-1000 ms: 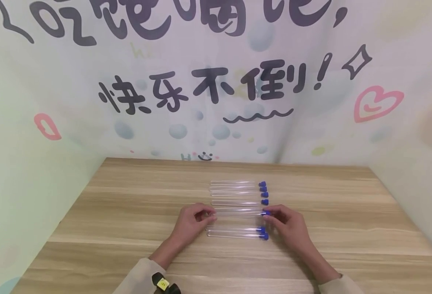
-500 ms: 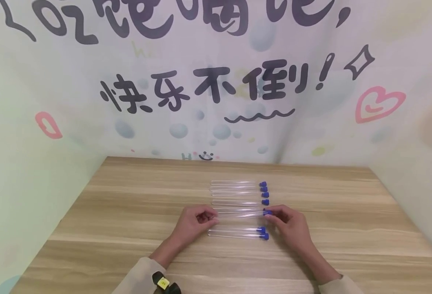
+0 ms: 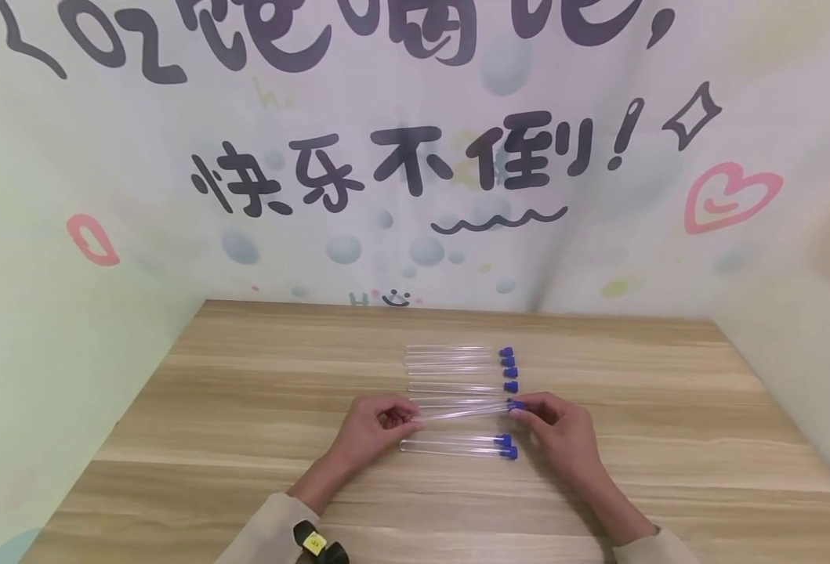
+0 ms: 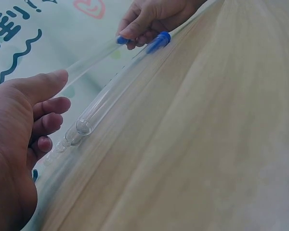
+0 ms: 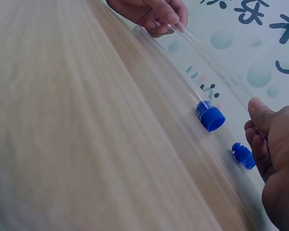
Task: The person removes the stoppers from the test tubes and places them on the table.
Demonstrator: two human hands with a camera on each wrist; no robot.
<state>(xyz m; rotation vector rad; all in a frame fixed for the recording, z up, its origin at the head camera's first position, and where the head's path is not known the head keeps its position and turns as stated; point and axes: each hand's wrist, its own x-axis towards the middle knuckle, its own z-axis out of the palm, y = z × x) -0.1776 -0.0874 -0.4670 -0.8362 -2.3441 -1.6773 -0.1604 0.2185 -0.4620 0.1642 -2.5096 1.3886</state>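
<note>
In the head view a clear test tube [image 3: 460, 412] with a blue cap spans between my two hands. My left hand [image 3: 375, 423] pinches its rounded end between thumb and fingers. My right hand [image 3: 559, 431] pinches its blue-capped end, and the fingers partly hide the cap. Both wrist views show this tube [image 4: 94, 60] raised off the table. In the right wrist view my right thumb and fingers [image 5: 274, 139] cover its capped end. Two capped test tubes [image 3: 453, 448] lie side by side just in front of the hands.
Several more clear test tubes [image 3: 450, 368] lie behind the held one, roughly parallel, with blue caps [image 3: 510, 373] at their right ends. All rest on a wood-grain table [image 3: 245, 376]. A printed cloth wall [image 3: 316, 266] closes off the back and sides.
The held tube's capped end has risen slightly and now tilts away from the tubes in front. Both hands keep their pinch and have barely shifted. The tubes on the table have not moved.
</note>
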